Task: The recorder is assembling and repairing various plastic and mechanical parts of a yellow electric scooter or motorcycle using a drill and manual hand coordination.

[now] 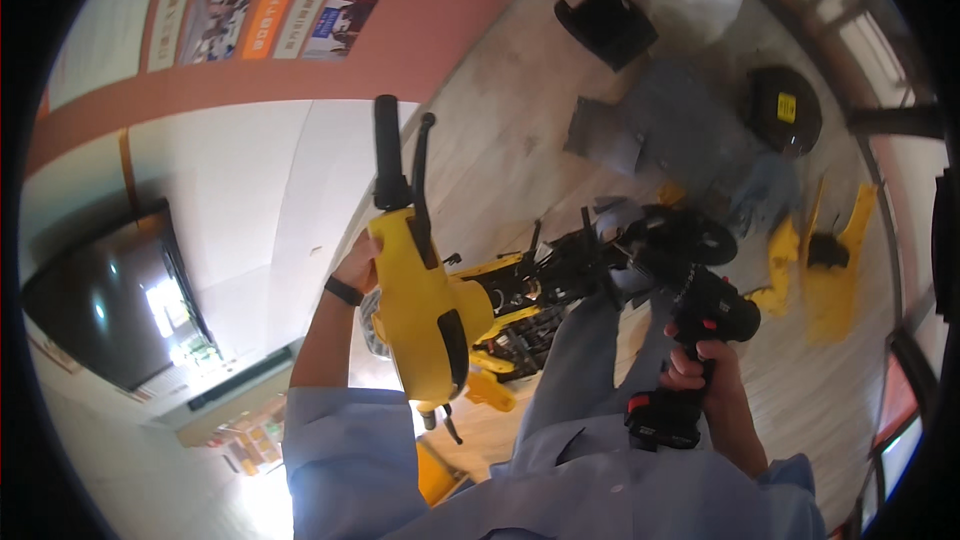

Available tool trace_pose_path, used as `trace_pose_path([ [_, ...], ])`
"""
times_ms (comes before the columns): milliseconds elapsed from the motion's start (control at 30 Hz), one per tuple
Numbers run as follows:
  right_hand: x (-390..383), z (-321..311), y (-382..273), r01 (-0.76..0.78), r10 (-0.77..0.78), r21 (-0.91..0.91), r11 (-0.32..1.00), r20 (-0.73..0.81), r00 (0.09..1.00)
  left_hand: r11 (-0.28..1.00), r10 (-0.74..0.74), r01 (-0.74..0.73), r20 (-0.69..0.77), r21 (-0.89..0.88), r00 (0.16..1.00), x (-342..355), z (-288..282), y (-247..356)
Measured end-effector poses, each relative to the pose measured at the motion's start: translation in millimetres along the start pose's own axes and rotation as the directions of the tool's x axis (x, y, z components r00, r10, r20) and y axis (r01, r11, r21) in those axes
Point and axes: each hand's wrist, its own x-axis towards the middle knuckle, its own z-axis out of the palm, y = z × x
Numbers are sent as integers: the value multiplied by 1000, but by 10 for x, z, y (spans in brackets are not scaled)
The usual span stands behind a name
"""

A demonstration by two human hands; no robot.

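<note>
A yellow handlebar cover [415,310] of a partly stripped scooter stands in front of me, with a black grip [388,145] and a brake lever [424,180] at its far end. My left hand [357,265] is closed on the cover's left edge; some of its fingers are hidden behind it. In my right hand [700,368] is a black cordless drill [712,312] with red details, held by the handle. Its front end points away, toward the scooter's bare black frame [540,285]. Whether the tip touches anything is hidden.
Yellow panels [835,280] lie on the floor at right, near a dark rounded case [785,112]. A grey sheet [675,125] and a black plastic part [605,25] lie farther off. At left are a wall and a dark screen [110,295].
</note>
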Motion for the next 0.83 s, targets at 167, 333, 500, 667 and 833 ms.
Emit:
trace_pose_path([
  [167, -264, -194, -270, -32, 31, 52, 998, 13, 999, 792, 543, -294, -397, 536, 739, -499, 390, 18],
  [333, -43, -318, -461, -17, 1, 255, 967, 62, 998, 814, 575, -417, -657, 404, 487, -1756, 890, -680],
  [500, -74, -578, -955, 54, -34, 149, 987, -136, 990, 828, 376, -465, -925, 312, 49, -2957, 1291, -1761],
  [667, -308, -359, -1013, 80, -148, -278, 957, -233, 961, 791, -269, -606, -935, -78, -231, -3701, 1496, -3638],
  [833, -550, 1, -1191, -249, -172, -691, 679, -479, 861, 697, -592, -507, -806, -508, -5, -3517, 1889, -5706],
])
